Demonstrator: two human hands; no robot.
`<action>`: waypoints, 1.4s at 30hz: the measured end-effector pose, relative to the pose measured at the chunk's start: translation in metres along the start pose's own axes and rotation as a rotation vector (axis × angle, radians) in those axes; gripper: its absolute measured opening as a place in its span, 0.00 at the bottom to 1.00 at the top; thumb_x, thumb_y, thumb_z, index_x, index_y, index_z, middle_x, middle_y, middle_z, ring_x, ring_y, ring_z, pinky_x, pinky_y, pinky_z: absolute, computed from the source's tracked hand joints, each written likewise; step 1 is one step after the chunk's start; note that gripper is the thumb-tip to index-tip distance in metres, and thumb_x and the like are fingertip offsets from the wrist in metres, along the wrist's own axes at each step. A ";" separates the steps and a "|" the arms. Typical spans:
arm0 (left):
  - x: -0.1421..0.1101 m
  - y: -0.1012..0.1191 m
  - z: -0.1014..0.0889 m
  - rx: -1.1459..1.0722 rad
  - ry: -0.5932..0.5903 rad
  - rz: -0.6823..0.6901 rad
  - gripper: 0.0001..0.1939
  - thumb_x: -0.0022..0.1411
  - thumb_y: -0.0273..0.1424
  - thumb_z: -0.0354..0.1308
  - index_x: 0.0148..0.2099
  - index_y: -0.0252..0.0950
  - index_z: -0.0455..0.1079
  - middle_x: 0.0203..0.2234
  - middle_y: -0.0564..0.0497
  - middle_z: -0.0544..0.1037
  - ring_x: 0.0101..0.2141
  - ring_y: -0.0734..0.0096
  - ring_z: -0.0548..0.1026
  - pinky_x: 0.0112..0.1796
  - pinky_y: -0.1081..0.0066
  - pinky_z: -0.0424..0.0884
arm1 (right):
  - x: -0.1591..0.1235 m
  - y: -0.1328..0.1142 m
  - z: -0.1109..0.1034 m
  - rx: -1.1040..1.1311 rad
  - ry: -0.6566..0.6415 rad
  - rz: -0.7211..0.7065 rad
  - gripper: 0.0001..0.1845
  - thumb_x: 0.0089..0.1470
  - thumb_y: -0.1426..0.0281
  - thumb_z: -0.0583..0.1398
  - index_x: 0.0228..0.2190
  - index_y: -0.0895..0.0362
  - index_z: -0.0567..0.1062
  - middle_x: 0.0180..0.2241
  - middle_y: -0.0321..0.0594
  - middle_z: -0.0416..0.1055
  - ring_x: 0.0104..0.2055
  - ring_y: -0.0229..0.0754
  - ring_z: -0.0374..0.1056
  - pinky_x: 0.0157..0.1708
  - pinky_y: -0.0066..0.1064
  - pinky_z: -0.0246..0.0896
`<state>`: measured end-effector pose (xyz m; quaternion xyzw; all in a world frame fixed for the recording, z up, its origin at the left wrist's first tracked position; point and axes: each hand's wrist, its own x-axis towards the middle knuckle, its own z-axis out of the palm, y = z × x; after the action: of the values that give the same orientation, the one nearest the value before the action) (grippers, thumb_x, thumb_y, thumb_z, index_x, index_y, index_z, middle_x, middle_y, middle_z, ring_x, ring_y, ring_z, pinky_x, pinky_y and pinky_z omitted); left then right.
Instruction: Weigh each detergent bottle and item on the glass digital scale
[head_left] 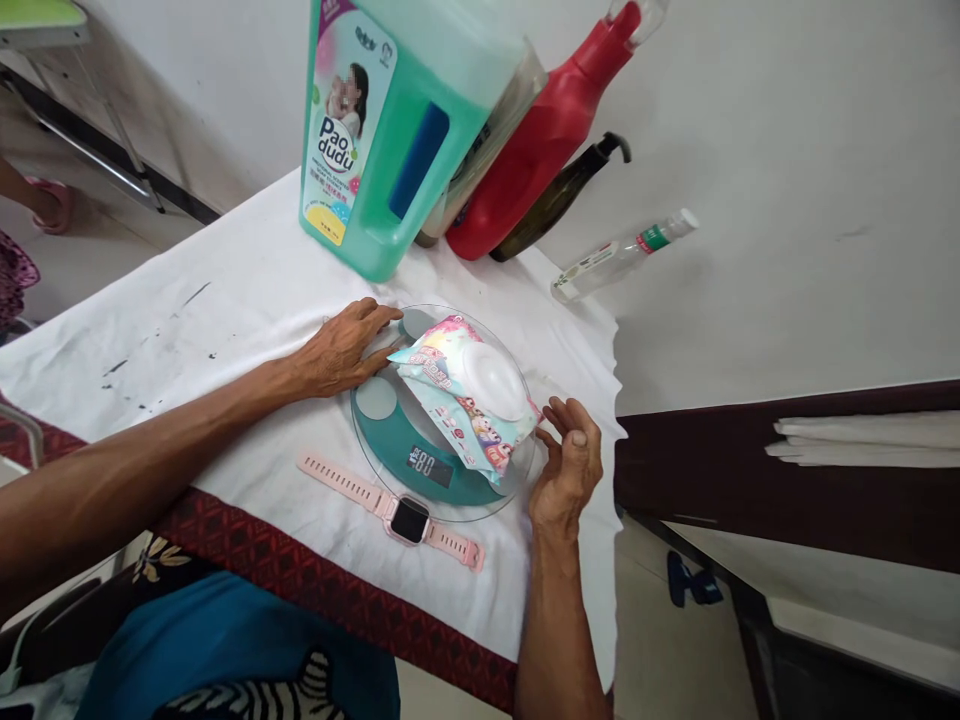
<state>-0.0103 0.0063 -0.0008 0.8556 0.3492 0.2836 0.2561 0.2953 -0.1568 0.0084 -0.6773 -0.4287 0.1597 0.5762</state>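
Note:
A pack of wet wipes with a white lid lies on a round glass scale, whose display shows digits. My left hand is at the scale's left edge. Its fingers are stretched out and apart, the tips close to the pack's left end, and it holds nothing. At the pack's right end is my right hand, fingers loosely curved and apart, with nothing in it. Whether its fingertips touch the pack's corner I cannot tell. A pink smartwatch lies in front of the scale, its strap spread out.
Along the wall stand a large green detergent jug, a red bottle, a dark pump bottle and a clear bottle. A white cloth covers the table. At the far left, another person's foot shows.

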 end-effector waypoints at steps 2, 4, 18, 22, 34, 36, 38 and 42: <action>0.000 -0.001 0.000 -0.008 -0.002 -0.006 0.23 0.75 0.39 0.52 0.66 0.36 0.65 0.53 0.38 0.74 0.51 0.54 0.77 0.55 0.50 0.76 | -0.002 -0.014 0.002 0.019 -0.024 -0.037 0.35 0.65 0.43 0.54 0.62 0.53 0.72 0.64 0.52 0.71 0.66 0.59 0.68 0.62 0.59 0.63; 0.001 -0.001 0.000 -0.014 -0.014 -0.018 0.24 0.75 0.41 0.51 0.66 0.35 0.65 0.52 0.38 0.74 0.50 0.54 0.76 0.55 0.49 0.76 | -0.006 -0.034 0.006 0.004 -0.097 -0.124 0.40 0.64 0.40 0.53 0.65 0.52 0.69 0.67 0.52 0.68 0.71 0.61 0.63 0.65 0.61 0.60; 0.001 0.005 -0.003 -0.032 -0.007 -0.046 0.28 0.75 0.46 0.47 0.66 0.35 0.67 0.50 0.38 0.74 0.50 0.50 0.76 0.53 0.46 0.76 | -0.005 -0.080 0.053 -0.613 -0.337 -0.324 0.50 0.50 0.50 0.74 0.66 0.55 0.65 0.62 0.56 0.72 0.64 0.64 0.70 0.59 0.63 0.70; 0.001 0.002 0.000 -0.040 0.011 -0.039 0.27 0.76 0.45 0.46 0.66 0.34 0.66 0.50 0.38 0.74 0.51 0.51 0.76 0.54 0.47 0.75 | -0.006 -0.082 0.049 -0.496 -0.262 -0.297 0.40 0.49 0.50 0.74 0.58 0.53 0.73 0.55 0.48 0.78 0.56 0.57 0.76 0.55 0.53 0.74; 0.000 0.002 0.002 -0.064 -0.009 -0.066 0.26 0.75 0.42 0.51 0.68 0.37 0.64 0.52 0.40 0.75 0.53 0.50 0.75 0.55 0.47 0.74 | 0.058 -0.052 -0.004 -0.472 0.172 -0.016 0.46 0.37 0.44 0.75 0.53 0.56 0.77 0.52 0.49 0.79 0.55 0.59 0.74 0.55 0.49 0.69; -0.001 0.001 0.003 -0.070 0.006 -0.063 0.25 0.75 0.43 0.51 0.68 0.37 0.64 0.53 0.40 0.74 0.52 0.50 0.74 0.55 0.46 0.74 | 0.081 -0.035 -0.009 -0.542 0.192 0.040 0.44 0.36 0.46 0.75 0.51 0.56 0.77 0.51 0.50 0.79 0.55 0.60 0.73 0.56 0.49 0.68; -0.001 0.001 0.004 -0.076 0.012 -0.059 0.25 0.76 0.43 0.50 0.68 0.38 0.64 0.53 0.40 0.74 0.53 0.50 0.74 0.54 0.45 0.74 | 0.107 -0.020 -0.012 -0.631 0.238 0.079 0.41 0.35 0.49 0.75 0.48 0.56 0.76 0.49 0.50 0.79 0.54 0.61 0.74 0.56 0.50 0.68; -0.001 0.003 0.003 -0.087 0.017 -0.067 0.25 0.76 0.42 0.51 0.69 0.39 0.63 0.54 0.41 0.74 0.53 0.51 0.74 0.54 0.45 0.74 | 0.163 0.000 -0.015 -0.748 0.410 0.167 0.33 0.37 0.57 0.75 0.44 0.54 0.73 0.47 0.50 0.79 0.55 0.62 0.73 0.60 0.51 0.66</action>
<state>-0.0075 0.0028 -0.0011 0.8291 0.3671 0.2969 0.2994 0.4007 -0.0423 0.0580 -0.8896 -0.2775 -0.0984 0.3493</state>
